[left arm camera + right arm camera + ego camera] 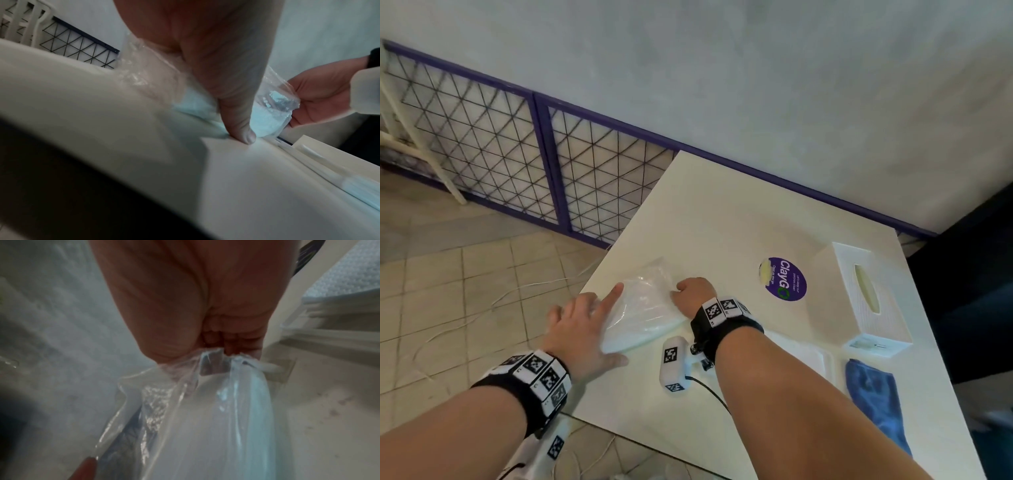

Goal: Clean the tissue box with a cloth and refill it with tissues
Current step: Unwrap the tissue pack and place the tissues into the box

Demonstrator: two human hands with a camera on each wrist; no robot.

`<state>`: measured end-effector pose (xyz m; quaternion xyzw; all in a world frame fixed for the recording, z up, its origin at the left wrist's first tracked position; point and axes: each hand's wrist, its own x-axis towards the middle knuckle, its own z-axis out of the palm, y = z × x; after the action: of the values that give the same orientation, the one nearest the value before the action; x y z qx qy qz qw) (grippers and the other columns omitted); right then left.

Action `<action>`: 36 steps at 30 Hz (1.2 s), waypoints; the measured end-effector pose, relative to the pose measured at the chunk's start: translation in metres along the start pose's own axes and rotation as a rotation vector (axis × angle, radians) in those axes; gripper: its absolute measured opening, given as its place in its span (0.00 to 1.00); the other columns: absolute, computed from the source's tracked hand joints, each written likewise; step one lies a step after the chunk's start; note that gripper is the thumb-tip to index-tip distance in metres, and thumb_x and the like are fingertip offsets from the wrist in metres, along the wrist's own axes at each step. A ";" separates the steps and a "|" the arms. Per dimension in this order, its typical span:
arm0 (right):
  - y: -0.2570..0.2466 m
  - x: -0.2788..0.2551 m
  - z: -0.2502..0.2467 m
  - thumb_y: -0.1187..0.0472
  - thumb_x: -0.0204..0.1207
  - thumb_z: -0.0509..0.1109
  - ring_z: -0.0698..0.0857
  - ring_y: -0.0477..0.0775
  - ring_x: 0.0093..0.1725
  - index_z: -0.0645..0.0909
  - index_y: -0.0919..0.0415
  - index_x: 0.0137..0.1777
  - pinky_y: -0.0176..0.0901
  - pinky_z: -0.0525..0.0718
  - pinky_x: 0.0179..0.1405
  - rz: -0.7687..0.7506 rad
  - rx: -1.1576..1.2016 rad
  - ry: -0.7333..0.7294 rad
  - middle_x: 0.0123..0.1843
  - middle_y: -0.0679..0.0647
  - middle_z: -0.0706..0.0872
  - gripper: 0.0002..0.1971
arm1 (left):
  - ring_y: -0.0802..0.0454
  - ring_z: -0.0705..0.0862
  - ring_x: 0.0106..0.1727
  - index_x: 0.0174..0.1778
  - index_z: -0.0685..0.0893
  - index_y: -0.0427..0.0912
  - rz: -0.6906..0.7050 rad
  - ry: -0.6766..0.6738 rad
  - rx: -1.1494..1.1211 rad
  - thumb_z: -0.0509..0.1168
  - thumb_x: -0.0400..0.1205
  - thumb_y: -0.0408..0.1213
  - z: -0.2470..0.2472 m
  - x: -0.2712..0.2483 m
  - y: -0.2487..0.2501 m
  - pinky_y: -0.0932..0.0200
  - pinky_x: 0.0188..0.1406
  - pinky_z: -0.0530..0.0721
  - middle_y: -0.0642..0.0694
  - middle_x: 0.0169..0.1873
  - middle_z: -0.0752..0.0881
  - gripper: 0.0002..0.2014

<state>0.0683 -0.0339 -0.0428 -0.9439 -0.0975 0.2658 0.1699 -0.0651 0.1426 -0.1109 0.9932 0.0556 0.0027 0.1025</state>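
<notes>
A pack of white tissues in clear plastic wrap [640, 308] lies near the left edge of the white table [722, 212]. My left hand [585, 325] lies flat over its near end, index finger straight along the top, thumb [236, 113] down on the table beside it. My right hand [693, 291] pinches the bunched plastic [216, 402] at the pack's far right end. The white tissue box [859, 298] stands upright at the right, its slot on top. A blue cloth [876, 401] lies in front of the box, untouched.
A purple round sticker [787, 279] sits on the table between pack and box. A flat white panel [804, 353] lies under my right forearm. Tiled floor with loose cables [482, 308] and a wire-mesh fence [500, 137] are left of the table.
</notes>
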 end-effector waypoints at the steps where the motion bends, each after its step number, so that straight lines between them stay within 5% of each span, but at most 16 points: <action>1: -0.002 0.000 0.002 0.56 0.79 0.61 0.79 0.59 0.39 0.77 0.60 0.30 0.38 0.71 0.31 0.004 0.000 0.010 0.34 0.55 0.80 0.16 | 0.43 0.69 0.69 0.78 0.27 0.64 0.007 0.019 -0.007 0.60 0.56 0.79 0.002 0.000 -0.001 0.39 0.67 0.63 0.42 0.67 0.71 0.63; 4: -0.006 -0.004 0.003 0.60 0.73 0.65 0.64 0.48 0.25 0.60 0.52 0.24 0.37 0.59 0.23 0.006 0.046 0.068 0.26 0.48 0.65 0.20 | 0.41 0.72 0.66 0.80 0.31 0.63 0.024 0.059 -0.012 0.61 0.56 0.80 0.005 -0.001 -0.003 0.39 0.64 0.65 0.41 0.64 0.73 0.63; 9: -0.006 -0.008 0.005 0.59 0.72 0.70 0.78 0.52 0.39 0.73 0.55 0.35 0.39 0.75 0.39 0.030 0.140 0.077 0.36 0.49 0.78 0.09 | 0.40 0.75 0.60 0.83 0.42 0.59 0.031 0.077 0.022 0.61 0.55 0.80 0.008 -0.003 -0.003 0.38 0.59 0.70 0.40 0.60 0.77 0.63; 12: -0.005 -0.009 0.006 0.55 0.74 0.70 0.75 0.54 0.31 0.71 0.60 0.28 0.38 0.71 0.29 0.043 0.124 -0.001 0.28 0.52 0.74 0.17 | 0.41 0.74 0.58 0.84 0.49 0.57 0.037 0.079 0.025 0.62 0.55 0.79 0.008 -0.004 -0.004 0.38 0.57 0.70 0.40 0.58 0.77 0.61; 15: -0.010 -0.014 0.000 0.54 0.78 0.66 0.76 0.57 0.39 0.68 0.58 0.28 0.40 0.71 0.31 0.028 0.085 -0.017 0.29 0.50 0.72 0.19 | 0.41 0.73 0.59 0.84 0.51 0.56 0.019 0.060 0.056 0.60 0.56 0.80 0.005 -0.005 -0.004 0.37 0.56 0.70 0.39 0.59 0.76 0.61; 17: -0.017 -0.022 -0.011 0.55 0.81 0.61 0.79 0.60 0.47 0.74 0.59 0.36 0.45 0.78 0.45 -0.006 0.127 0.003 0.36 0.51 0.77 0.13 | 0.41 0.72 0.62 0.84 0.48 0.56 0.002 0.053 0.053 0.60 0.57 0.80 0.003 -0.007 -0.003 0.37 0.58 0.69 0.39 0.62 0.76 0.61; 19: -0.022 -0.031 -0.027 0.55 0.81 0.60 0.81 0.62 0.59 0.79 0.63 0.57 0.48 0.78 0.58 -0.034 0.138 0.062 0.54 0.56 0.83 0.13 | 0.41 0.70 0.66 0.83 0.44 0.58 -0.024 0.056 0.043 0.62 0.59 0.76 0.001 -0.008 -0.003 0.37 0.63 0.66 0.40 0.66 0.74 0.59; 21: -0.023 -0.040 -0.049 0.55 0.81 0.62 0.79 0.62 0.68 0.74 0.64 0.69 0.48 0.76 0.62 -0.042 0.118 0.161 0.68 0.60 0.80 0.20 | 0.41 0.69 0.68 0.83 0.44 0.60 -0.053 0.079 -0.003 0.65 0.61 0.70 -0.002 -0.006 -0.002 0.35 0.67 0.65 0.40 0.69 0.72 0.57; 24: -0.015 -0.054 -0.089 0.55 0.81 0.62 0.76 0.61 0.72 0.70 0.62 0.75 0.45 0.74 0.63 -0.044 0.096 0.302 0.74 0.60 0.76 0.23 | 0.42 0.67 0.70 0.82 0.40 0.61 -0.095 0.062 -0.037 0.64 0.64 0.66 -0.011 0.001 0.004 0.37 0.69 0.64 0.43 0.71 0.67 0.54; 26: -0.003 -0.067 -0.117 0.54 0.80 0.62 0.79 0.61 0.67 0.72 0.59 0.73 0.42 0.73 0.55 -0.041 0.100 0.407 0.69 0.58 0.80 0.22 | 0.43 0.65 0.72 0.81 0.36 0.61 -0.108 0.047 -0.032 0.61 0.67 0.65 -0.017 0.010 0.011 0.39 0.70 0.64 0.45 0.73 0.64 0.52; 28: 0.011 -0.083 -0.139 0.53 0.79 0.63 0.82 0.62 0.54 0.76 0.58 0.64 0.40 0.72 0.45 -0.044 0.111 0.509 0.53 0.56 0.84 0.16 | 0.43 0.62 0.75 0.80 0.34 0.61 -0.121 0.008 -0.027 0.60 0.69 0.65 -0.025 0.025 0.019 0.36 0.73 0.62 0.45 0.76 0.59 0.51; 31: 0.031 -0.110 -0.159 0.52 0.78 0.63 0.79 0.58 0.41 0.73 0.53 0.49 0.41 0.69 0.31 -0.058 0.075 0.567 0.35 0.49 0.78 0.06 | 0.40 0.47 0.82 0.81 0.34 0.60 -0.131 -0.077 0.001 0.60 0.66 0.74 -0.036 0.048 0.039 0.31 0.77 0.47 0.41 0.81 0.46 0.55; 33: 0.043 -0.129 -0.162 0.52 0.78 0.64 0.79 0.56 0.40 0.74 0.53 0.48 0.41 0.69 0.30 -0.097 0.055 0.552 0.37 0.51 0.80 0.06 | 0.42 0.46 0.83 0.82 0.40 0.57 -0.037 -0.058 -0.205 0.54 0.67 0.78 -0.036 0.055 0.058 0.35 0.78 0.47 0.43 0.82 0.46 0.53; 36: 0.058 -0.160 -0.157 0.53 0.77 0.68 0.83 0.54 0.43 0.81 0.57 0.52 0.38 0.78 0.31 -0.164 0.155 0.498 0.45 0.53 0.86 0.09 | 0.48 0.64 0.80 0.80 0.56 0.56 -0.060 -0.096 -1.129 0.49 0.69 0.78 -0.049 0.052 0.100 0.43 0.79 0.61 0.45 0.79 0.61 0.46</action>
<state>0.0237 -0.1731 0.1364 -0.9534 -0.1083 0.0177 0.2812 -0.0034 0.0615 -0.0427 0.7814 0.0688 -0.0161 0.6200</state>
